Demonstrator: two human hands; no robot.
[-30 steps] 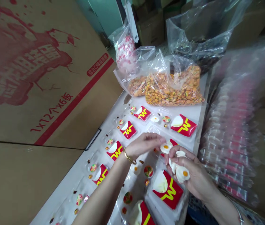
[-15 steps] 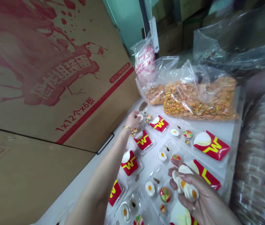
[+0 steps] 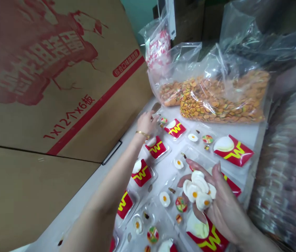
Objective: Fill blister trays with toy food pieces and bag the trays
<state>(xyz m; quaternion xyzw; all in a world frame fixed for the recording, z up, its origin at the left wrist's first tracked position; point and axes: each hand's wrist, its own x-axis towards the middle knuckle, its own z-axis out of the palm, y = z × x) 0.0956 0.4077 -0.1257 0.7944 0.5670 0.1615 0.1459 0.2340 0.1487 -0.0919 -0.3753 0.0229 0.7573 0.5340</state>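
My left hand (image 3: pixel 148 123) reaches over the far-left clear plastic tray, fingers slightly apart, with nothing visible in them; the egg spot beneath is hidden. My right hand (image 3: pixel 216 199) is palm up, cupping several small fried-egg pieces (image 3: pixel 199 186), white with orange yolks. Beneath and around it lie clear blister trays (image 3: pixel 170 182) in rows. In them are single fried-egg pieces (image 3: pixel 165 198), round pizza-like pieces (image 3: pixel 181 204), small burger pieces (image 3: pixel 179 218), dark bottle-shaped pieces (image 3: pixel 172 190) and red fries-style pouches (image 3: pixel 233 150) with a yellow W.
A big printed cardboard box (image 3: pixel 85 80) walls off the left side. Bags of small orange pieces (image 3: pixel 223 101) stand at the back, with a bag of pink-and-white items (image 3: pixel 158 49) behind. Stacked clear plastic trays (image 3: pixel 286 168) line the right.
My left hand has spread its fingers; the egg piece seen at its fingertips is no longer visible. My right hand has opened wider, showing more eggs. The view has shifted slightly.
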